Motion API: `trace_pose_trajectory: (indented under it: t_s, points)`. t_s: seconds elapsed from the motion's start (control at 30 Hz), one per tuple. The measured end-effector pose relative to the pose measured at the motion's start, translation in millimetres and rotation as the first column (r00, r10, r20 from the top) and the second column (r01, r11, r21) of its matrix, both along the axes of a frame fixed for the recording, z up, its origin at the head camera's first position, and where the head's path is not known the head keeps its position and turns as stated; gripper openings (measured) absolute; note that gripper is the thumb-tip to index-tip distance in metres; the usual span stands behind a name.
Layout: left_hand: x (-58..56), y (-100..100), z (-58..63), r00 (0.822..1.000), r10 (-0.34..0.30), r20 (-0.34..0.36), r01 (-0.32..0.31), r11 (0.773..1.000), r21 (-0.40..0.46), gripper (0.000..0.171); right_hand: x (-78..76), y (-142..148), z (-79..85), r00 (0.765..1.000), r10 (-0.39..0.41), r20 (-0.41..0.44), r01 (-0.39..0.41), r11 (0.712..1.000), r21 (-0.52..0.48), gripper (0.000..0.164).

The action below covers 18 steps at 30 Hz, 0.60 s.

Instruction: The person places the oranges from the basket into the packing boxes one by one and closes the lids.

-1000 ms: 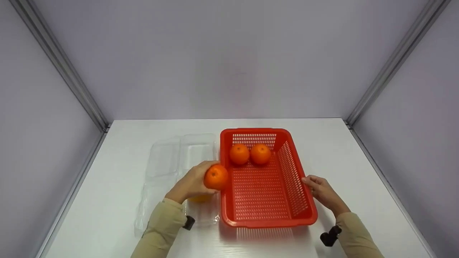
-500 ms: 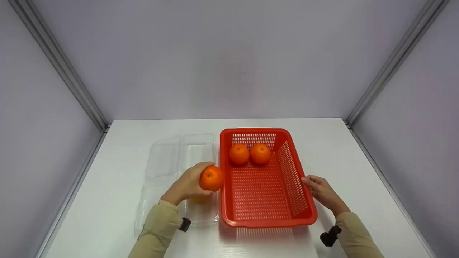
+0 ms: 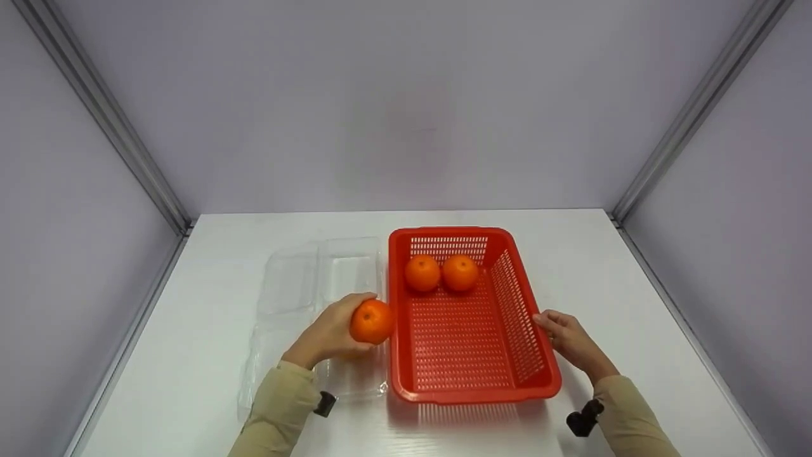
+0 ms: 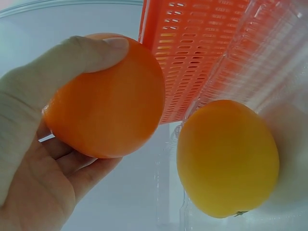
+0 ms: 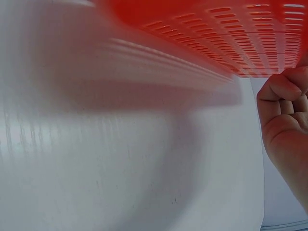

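Observation:
My left hand [image 3: 335,329] grips an orange [image 3: 372,322], thumb on one side and fingers curled beneath, over the clear plastic container [image 3: 349,251] and beside the basket's left rim. In the left wrist view a yellow-orange round fruit [image 4: 228,159] with a small green stem end lies in that container, next to the held orange [image 4: 108,101]; from the head it is mostly hidden below my hand. My right hand [image 3: 571,339] pinches the right rim of the red basket [image 3: 469,397]. Inside the basket, two oranges sit side by side at the far end, the left one [image 3: 422,273] touching the right one [image 3: 461,273].
The container's clear lid [image 3: 288,285] lies folded out to the left on the white table [image 3: 190,355]. Pale panels [image 3: 406,127] enclose the table at the back and both sides. Shadow shows under the basket's near end.
My left hand has moved a little left and toward me with the orange, away from the basket's rim and over the container. The right hand and basket have stayed in place.

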<state>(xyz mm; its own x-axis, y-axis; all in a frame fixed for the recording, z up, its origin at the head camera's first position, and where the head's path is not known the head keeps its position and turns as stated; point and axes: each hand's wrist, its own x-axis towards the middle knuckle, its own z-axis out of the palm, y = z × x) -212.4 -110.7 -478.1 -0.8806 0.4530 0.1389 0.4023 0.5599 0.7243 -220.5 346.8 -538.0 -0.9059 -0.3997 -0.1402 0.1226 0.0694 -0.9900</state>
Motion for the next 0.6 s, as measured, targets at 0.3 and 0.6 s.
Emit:
trace_pose_trajectory:
  t_s: [0.3,0.6]
  points:
    - [4.0,-2.5,-5.2,1.0,0.004,0.01,-0.004,1.0,-0.002,0.08,0.3,-0.1,0.9,1.0,0.002,-0.002,-0.002,1.0,-0.007,0.024]
    - [6.0,-4.0,-8.9,1.0,0.007,0.007,-0.007,1.0,0.006,0.079,1.0,-0.8,1.1,1.0,-0.018,0.018,0.018,1.0,-0.007,0.024]
